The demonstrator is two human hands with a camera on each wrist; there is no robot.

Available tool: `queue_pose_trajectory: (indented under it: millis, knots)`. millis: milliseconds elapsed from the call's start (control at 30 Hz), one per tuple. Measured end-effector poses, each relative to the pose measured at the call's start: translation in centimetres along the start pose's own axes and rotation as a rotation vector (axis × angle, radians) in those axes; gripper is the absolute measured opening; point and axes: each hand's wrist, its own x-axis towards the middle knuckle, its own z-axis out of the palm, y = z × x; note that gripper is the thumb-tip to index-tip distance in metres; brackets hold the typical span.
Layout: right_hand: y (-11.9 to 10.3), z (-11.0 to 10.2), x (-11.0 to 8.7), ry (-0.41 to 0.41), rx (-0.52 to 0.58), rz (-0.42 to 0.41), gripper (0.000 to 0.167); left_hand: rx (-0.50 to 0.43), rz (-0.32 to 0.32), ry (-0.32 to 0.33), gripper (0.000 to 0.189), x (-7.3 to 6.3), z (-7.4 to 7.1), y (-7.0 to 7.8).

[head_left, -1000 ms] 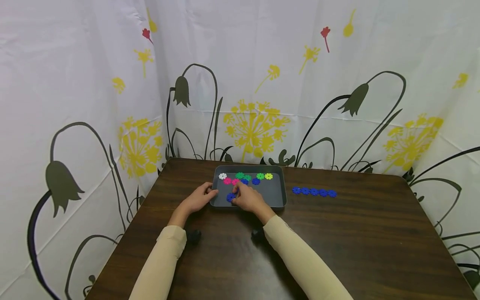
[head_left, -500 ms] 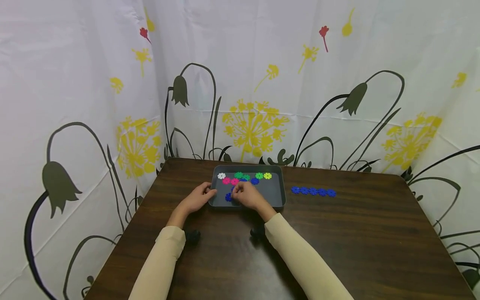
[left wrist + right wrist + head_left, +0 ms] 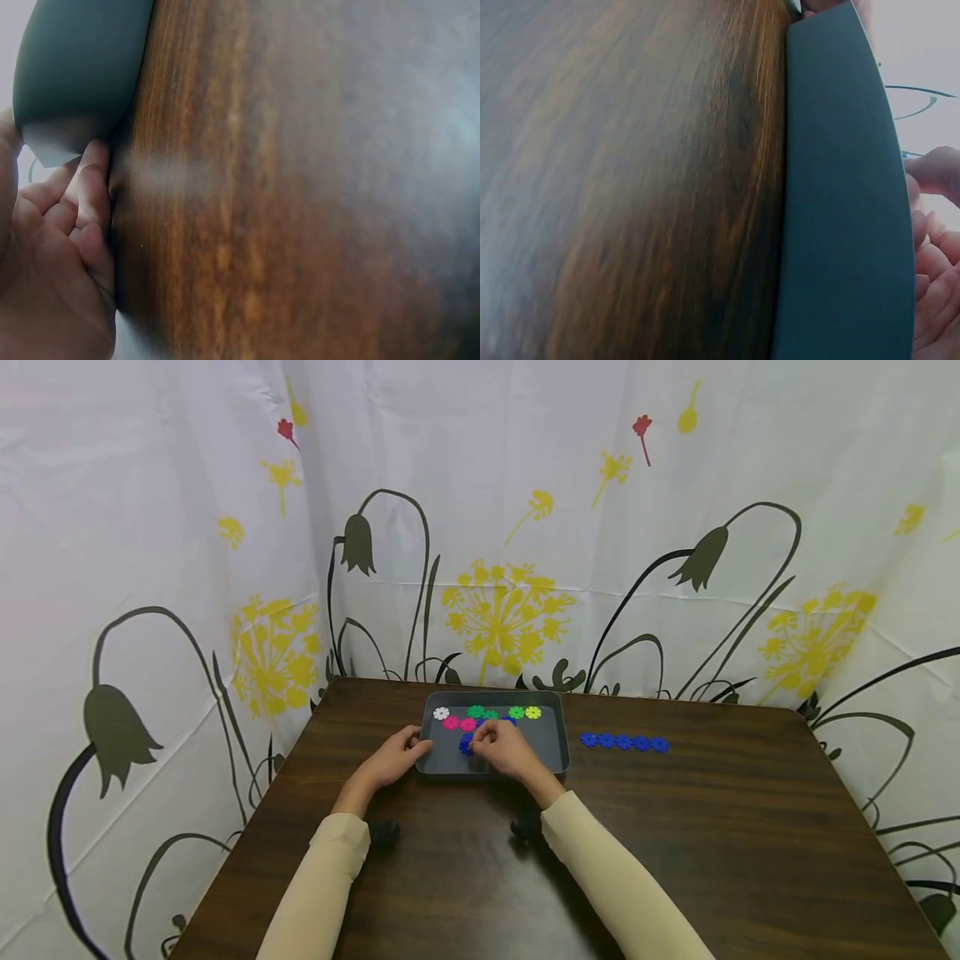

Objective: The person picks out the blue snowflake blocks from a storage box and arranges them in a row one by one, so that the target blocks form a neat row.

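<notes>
A shallow grey baking tray (image 3: 528,760) lies on the table with colourful flower-shaped plastic discs inside. My left hand (image 3: 390,757) grips its left side near the front corner, thumb at the rim and fingers against the outer wall in the left wrist view. Over the tray's middle, my right hand (image 3: 510,752) pinches a blue flower-shaped disc (image 3: 466,743) at the fingertips. Whether more than one disc is in that pinch cannot be seen. In the right wrist view the tray wall hides most of the right fingers (image 3: 922,225).
Farther back in the tray lie a white disc (image 3: 441,713), pink discs (image 3: 451,722), green discs (image 3: 476,712), a yellow disc (image 3: 533,712) and partly hidden blue ones. Right of the tray, a row of joined blue discs (image 3: 624,742) lies on the dark wooden table (image 3: 712,827). A patterned curtain (image 3: 510,485) hangs behind.
My right hand has shifted slightly right with the blue disc, which has moved back from the tray's front. The left hand keeps its place on the tray.
</notes>
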Motion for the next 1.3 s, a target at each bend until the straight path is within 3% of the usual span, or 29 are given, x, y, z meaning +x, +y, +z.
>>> queue_pose_trajectory:
  millis: [567,833,1067,1300]
  knots:
    - [-1.0,-3.2,-2.9,0.084,-0.013,-0.027,0.015,-0.045,0.013,0.000,0.049,-0.1,0.0,-0.2]
    - [0.9,-5.5,-4.6,0.203,0.018,-0.051,0.018,-0.024,0.009,-0.014,0.056,0.1,-0.1,-0.1]
    - [2.1,-8.2,-6.6,0.252,0.116,-0.067,0.019,-0.028,0.019,-0.023,0.056,0.1,-0.2,-0.1]
    - [2.4,-11.3,-8.4,0.313,0.113,-0.050,0.026,-0.030,0.020,-0.025,0.059,0.2,-0.2,-0.3]
